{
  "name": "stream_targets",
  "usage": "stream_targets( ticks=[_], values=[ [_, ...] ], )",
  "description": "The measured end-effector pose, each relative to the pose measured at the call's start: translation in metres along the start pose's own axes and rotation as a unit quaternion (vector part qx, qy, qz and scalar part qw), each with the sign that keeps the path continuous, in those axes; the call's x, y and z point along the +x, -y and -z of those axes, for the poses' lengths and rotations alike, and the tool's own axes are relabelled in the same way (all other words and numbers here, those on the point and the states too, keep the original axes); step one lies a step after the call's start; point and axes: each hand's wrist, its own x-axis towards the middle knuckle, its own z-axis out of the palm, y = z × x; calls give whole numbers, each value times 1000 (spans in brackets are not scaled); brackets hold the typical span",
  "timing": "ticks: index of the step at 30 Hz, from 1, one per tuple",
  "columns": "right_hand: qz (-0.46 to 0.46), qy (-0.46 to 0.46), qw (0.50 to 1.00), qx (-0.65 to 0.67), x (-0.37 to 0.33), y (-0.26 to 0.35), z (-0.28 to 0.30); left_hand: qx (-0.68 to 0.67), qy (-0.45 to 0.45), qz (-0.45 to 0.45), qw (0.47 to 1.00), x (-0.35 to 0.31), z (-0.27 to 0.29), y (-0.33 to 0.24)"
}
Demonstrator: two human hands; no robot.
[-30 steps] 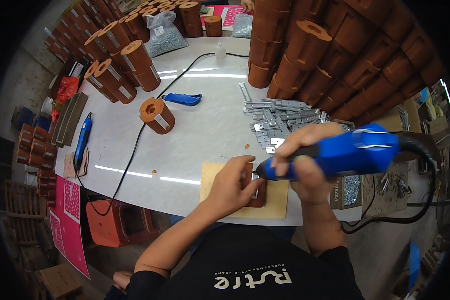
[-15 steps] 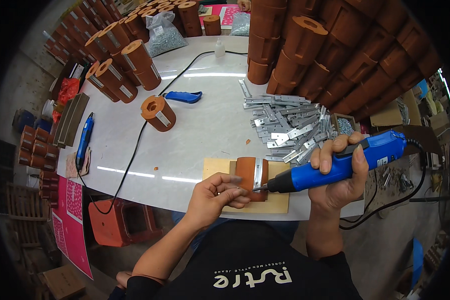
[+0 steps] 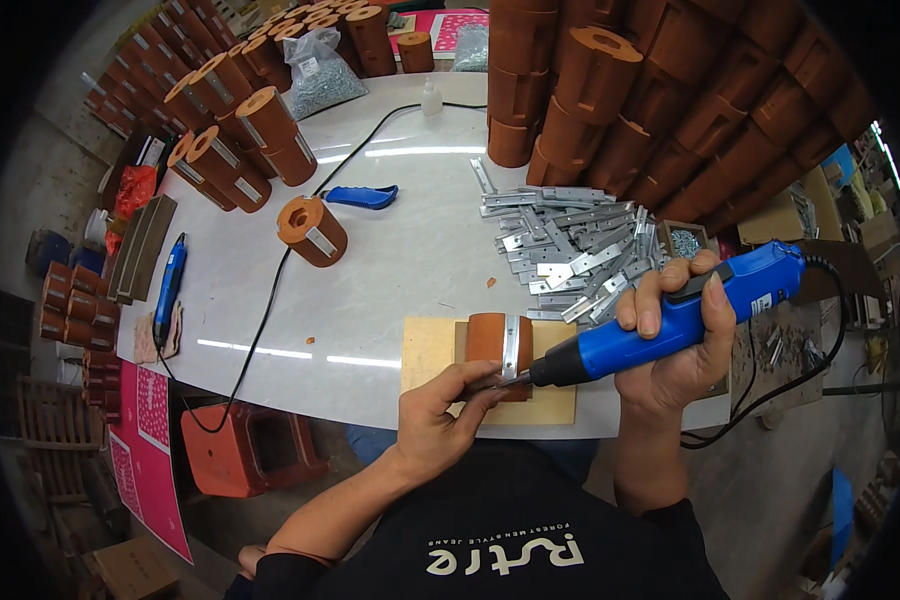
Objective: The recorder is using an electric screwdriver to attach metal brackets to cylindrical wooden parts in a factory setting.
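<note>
Your white table [image 3: 390, 270] spreads under everything, with the big stack of brown cylinders [image 3: 685, 110] along its far right, unchanged from a second ago. Below that stack lies the heap of loose metal strips [image 3: 570, 250], also as it was. Nearer you is the pale board [image 3: 555, 402], flat at the table's front edge.

Your blue electric driver [image 3: 640, 342] slants down to the left over the board; a second ago you had it closer to level, its nose at the cylinder. Your right hand [image 3: 660, 385] is wrapped around its body, fingers curled firmly on the grip, much as half a second ago.

Your left hand [image 3: 432, 420] was spread over the work a second ago and just left of the driver's tip half a second ago; now its thumb and fingertips are drawn together right at the tip. You hide what lies between them, so I cannot tell whether they pinch anything.

The brown cylinder [image 3: 484, 335] you are working on lies on its side above the board, its metal strip [image 3: 512, 335] facing up, and the driver's thin bit [image 3: 519, 379] is over the strip's near end.
</note>
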Motion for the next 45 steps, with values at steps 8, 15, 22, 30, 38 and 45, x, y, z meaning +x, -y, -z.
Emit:
stream_targets(
  ticks=[8, 15, 22, 30, 38, 45],
  values=[
    [4, -9, 1000, 7, -1, 0, 1, 16, -20, -30, 999, -1, -4, -1],
    [4, -21, 1000, 1, -1, 0, 3, -18, -58, -42, 997, -1, -8, 4],
    [-19, -64, 998, -9, 0, -3, 5, 74, -87, -118, 986, 2, -12, -1],
    [17, -27, 996, -78, -2, -7, 5, 168, -93, -156, 969, 11, -16, 5],
    [72, 9, 987, -143, -9, -10, -4, 182, -68, -171, 966, 22, -25, 18],
    [104, 83, 974, -184, -12, -14, -5, 184, -65, -159, 968, 22, -27, 24]
  ],
)
